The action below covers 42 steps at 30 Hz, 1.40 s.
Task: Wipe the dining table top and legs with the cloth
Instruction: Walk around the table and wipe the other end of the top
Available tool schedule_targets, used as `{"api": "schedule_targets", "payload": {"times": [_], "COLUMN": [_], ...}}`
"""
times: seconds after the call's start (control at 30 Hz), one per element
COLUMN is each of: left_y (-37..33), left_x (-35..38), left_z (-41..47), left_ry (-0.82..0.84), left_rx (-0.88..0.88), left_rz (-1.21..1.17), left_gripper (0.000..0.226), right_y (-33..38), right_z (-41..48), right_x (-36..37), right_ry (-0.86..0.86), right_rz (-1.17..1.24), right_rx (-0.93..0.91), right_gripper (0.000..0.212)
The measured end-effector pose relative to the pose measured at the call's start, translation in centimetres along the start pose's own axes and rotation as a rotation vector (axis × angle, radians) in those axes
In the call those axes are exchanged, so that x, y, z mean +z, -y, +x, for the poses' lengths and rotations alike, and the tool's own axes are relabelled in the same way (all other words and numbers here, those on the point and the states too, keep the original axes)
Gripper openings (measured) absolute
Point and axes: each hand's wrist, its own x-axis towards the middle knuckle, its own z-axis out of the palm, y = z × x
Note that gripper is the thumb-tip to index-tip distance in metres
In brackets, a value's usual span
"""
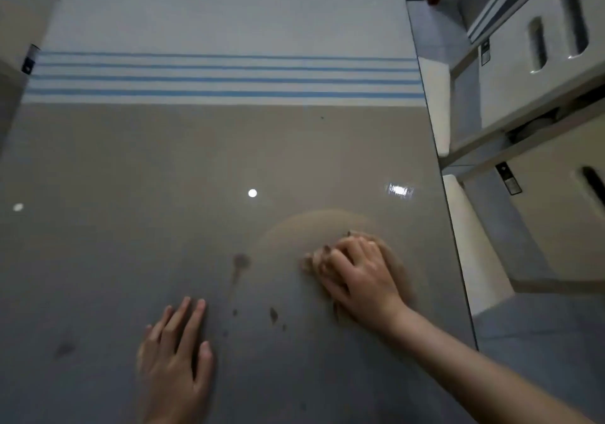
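1. Right grip (pixel 357 273), lower right of centre: fingers curled over the bunched cloth (pixel 396 265), pressing it onto the surface (pixel 163 178).
2. Left grip (pixel 176 351), bottom centre: fingers straight, palm down, holding nothing.
3. Cloth looks soft, light and limp, so it is best kept wadded under the palm. The glossy surface is probably slick.
4. Counts: one cloth, two grips, one blue-striped mat (pixel 226 76) across the top, about four dark stains (pixel 240 261) between the grips. Legs not visible.

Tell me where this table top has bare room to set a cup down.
Crowded nearest you: left hand flat, right hand gripping the cloth, dark stains between them. Bare: the table top from there to the blue-striped covering.
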Motion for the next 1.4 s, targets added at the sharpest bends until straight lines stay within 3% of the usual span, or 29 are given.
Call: {"api": "schedule_targets", "payload": {"times": [0.1,0.17,0.37,0.5,0.57,0.73,0.83,0.9,0.97,1.07,1.13,1.2,1.3,1.4], "left_y": [0.3,0.2,0.3,0.5,0.6,0.4,0.4,0.2,0.2,0.3,0.3,0.3,0.6,0.7], "left_x": [0.0,0.0,0.0,0.0,0.0,-0.2,-0.4,-0.5,-0.4,-0.5,-0.4,-0.3,-0.2,-0.1], "left_z": [-0.1,-0.1,-0.1,0.2,0.3,0.3,0.2,0.2,0.1,0.2,0.2,0.0,0.0,-0.2], "left_ry": [0.03,0.027,-0.001,-0.037,-0.044,0.008,0.055,0.068,0.075,0.076,0.068,0.055,0.059,0.061], "left_rx": [-0.003,-0.017,0.007,0.034,0.041,0.005,0.005,0.001,-0.001,-0.003,-0.006,-0.005,-0.011,-0.015], "left_rz": [0.0,-0.015,-0.052,-0.067,-0.057,-0.079,-0.087,-0.094,-0.1,-0.109,-0.101,-0.103,-0.081,-0.065], "left_gripper": [0.056,0.056,0.056,0.051,0.052,0.056,0.052,0.056,0.058,0.057,0.058,0.058,0.057,0.056], "right_y": [-0.6,-3.4,-12.7,-11.4,-7.2,5.3,5.0,1.0,-4.0,-10.8,-11.7,-8.7,0.7,9.7], "right_z": [-4.0,-1.5,16.3,26.2,27.9,17.5,7.1,3.7,4.1,10.3,16.0,21.1,24.5,20.1], "right_x": [-1.0,-1.7,-2.1,-1.2,1.2,5.9,3.2,0.8,-1.5,-3.2,-3.3,-1.6,3.7,8.2], "right_ry": [0.077,0.045,-0.27,-0.323,-0.24,-0.072,0.128,0.141,0.051,-0.195,-0.32,-0.295,-0.146,-0.066], "right_rz": [0.013,-0.034,-0.18,-0.206,-0.213,-0.062,-0.01,-0.032,-0.09,-0.198,-0.221,-0.231,-0.21,-0.142], "right_rx": [-0.274,-0.261,0.474,0.809,0.701,0.027,-0.297,-0.4,-0.249,0.373,0.746,0.843,0.474,0.021], "right_gripper": [0.02,0.021,0.037,0.048,0.044,0.025,0.028,0.029,0.033,0.05,0.054,0.052,0.043,0.033]}}
